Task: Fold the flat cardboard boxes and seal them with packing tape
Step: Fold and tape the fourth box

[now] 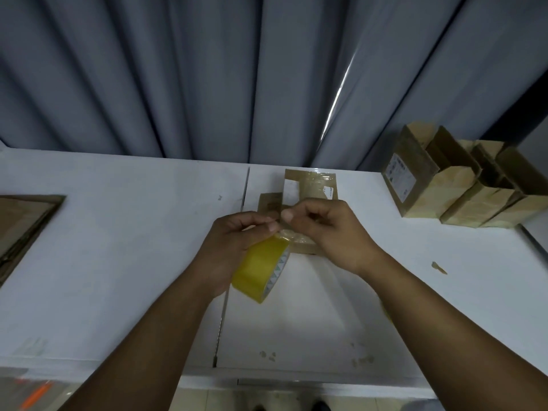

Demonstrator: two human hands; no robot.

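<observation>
A yellow roll of packing tape (pixel 261 268) is gripped by my left hand (pixel 234 244) above the middle of the white table (pixel 118 247). My right hand (pixel 329 229) pinches the clear free end of the tape just beside the left thumb. Under and behind both hands lies a small brown cardboard box (pixel 314 185) with shiny tape across its top and a flap sticking out to the left. Most of its near side is hidden by my hands.
Several folded cardboard boxes (pixel 456 185) stand in a row at the back right of the table. A stack of flat cardboard (pixel 23 226) lies at the left edge. Grey curtains hang behind the table. Small cardboard scraps (pixel 439 267) lie on the right.
</observation>
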